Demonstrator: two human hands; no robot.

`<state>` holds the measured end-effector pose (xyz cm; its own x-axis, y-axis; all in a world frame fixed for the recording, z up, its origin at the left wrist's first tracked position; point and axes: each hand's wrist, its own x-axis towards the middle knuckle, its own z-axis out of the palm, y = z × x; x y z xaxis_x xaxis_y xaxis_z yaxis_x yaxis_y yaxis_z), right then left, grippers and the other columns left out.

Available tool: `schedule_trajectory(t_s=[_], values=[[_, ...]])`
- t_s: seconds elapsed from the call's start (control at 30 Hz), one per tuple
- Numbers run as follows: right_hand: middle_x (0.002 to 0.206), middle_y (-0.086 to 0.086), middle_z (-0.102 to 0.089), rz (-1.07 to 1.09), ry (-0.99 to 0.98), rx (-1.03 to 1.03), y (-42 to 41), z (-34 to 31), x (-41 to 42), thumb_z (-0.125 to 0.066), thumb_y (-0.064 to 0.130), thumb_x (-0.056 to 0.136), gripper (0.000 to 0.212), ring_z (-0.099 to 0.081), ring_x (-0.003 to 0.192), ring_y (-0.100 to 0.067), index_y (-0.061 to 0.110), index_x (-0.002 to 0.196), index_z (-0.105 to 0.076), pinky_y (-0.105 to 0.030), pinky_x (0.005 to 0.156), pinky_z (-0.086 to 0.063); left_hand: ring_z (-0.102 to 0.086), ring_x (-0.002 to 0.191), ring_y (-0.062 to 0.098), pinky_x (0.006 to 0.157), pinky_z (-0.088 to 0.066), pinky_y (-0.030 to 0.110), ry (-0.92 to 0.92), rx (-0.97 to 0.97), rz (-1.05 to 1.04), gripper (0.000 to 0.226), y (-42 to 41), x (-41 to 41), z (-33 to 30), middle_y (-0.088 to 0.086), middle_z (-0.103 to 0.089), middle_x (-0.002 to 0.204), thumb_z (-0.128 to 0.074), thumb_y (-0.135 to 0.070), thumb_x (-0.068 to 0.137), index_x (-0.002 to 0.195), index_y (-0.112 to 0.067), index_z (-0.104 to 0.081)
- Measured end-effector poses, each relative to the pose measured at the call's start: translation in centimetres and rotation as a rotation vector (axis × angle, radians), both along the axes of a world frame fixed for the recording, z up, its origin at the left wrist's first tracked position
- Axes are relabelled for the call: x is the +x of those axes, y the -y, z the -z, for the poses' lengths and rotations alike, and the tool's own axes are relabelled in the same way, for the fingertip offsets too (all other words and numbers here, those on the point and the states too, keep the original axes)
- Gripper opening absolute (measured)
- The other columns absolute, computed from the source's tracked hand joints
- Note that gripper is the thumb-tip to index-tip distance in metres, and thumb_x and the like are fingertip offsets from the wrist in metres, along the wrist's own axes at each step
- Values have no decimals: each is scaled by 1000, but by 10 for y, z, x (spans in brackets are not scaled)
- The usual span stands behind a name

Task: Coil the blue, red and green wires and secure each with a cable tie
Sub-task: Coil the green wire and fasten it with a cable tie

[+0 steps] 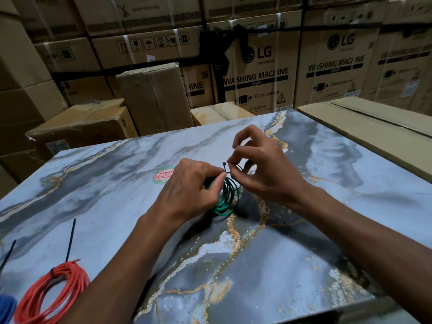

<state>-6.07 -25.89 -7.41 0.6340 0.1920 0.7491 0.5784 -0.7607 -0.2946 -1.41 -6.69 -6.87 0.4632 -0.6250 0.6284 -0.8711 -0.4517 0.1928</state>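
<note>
While two coils already lie tied at the near left edge of the marble-patterned tabletop (pixel 117 174), the last one is in hand farther up. Nearest is the blue wire coil (pixel 6 308), only partly in view, its tie tail (pixel 8 254) pointing away. Beside it lies the red wire coil (pixel 50 294), bound with a black cable tie (pixel 70 240) whose long tail sticks up the table.

Mid-table, the left hand (pixel 189 190) pinches the green wire coil (pixel 225 198) upright, its lower loops resting on the surface. The right hand (pixel 264 167) nips a third black tie (pixel 225 166) between thumb and forefinger at the coil's top.

Count: three coils, three ties, one red sticker (pixel 163 176) under the left hand.

Risks, as I judge them: the left pinch is narrow, so loops could spring apart if it slackens; the tie could catch only some turns; whether the tail is through the head I cannot tell. Stacked washing-machine cartons (pixel 257 73) stand behind.
</note>
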Motion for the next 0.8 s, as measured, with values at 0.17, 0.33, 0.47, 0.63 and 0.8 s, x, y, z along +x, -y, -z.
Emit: schedule_trajectory(t_s=[0.17,0.33,0.47,0.63,0.8], values=[[107,-7,-66,-96,-48,40,1,-2,-1,-71,7,84,6,-67,79,-16,2,81,-68,-29,65,-59,-52,50,15,48,-33,21,-4,16,31,25,-1,0,0,-2,-67,60,-59,-24,91,82,-13,-79],[82,-3,-72,-115,-75,87,0,-2,-3,-73,1,81,11,-70,73,-12,1,91,-75,-30,67,-61,-52,52,19,50,-37,32,-27,-6,17,25,-1,0,2,3,-67,60,-59,-23,90,78,-9,-77],[84,-4,-75,-98,-71,123,1,1,-1,-72,1,83,15,-73,77,-10,1,97,-77,-30,73,-62,-55,53,19,52,-40,33,-68,-76,0,23,-2,1,4,4,-71,64,-60,-23,89,81,-10,-78],[91,-5,-79,-67,-83,208,-1,4,1,-72,-3,84,19,-75,82,-6,1,102,-79,-28,77,-63,-55,52,20,47,-35,28,-96,-118,-18,23,-1,3,5,1,-71,63,-61,-25,89,84,-12,-81],[97,-4,-79,-31,-60,253,-2,6,1,-78,0,83,14,-75,84,-4,3,96,-82,-24,76,-63,-69,70,2,58,-52,25,-146,-202,-45,22,0,0,4,-4,-79,84,-64,-23,86,96,-15,-82]])
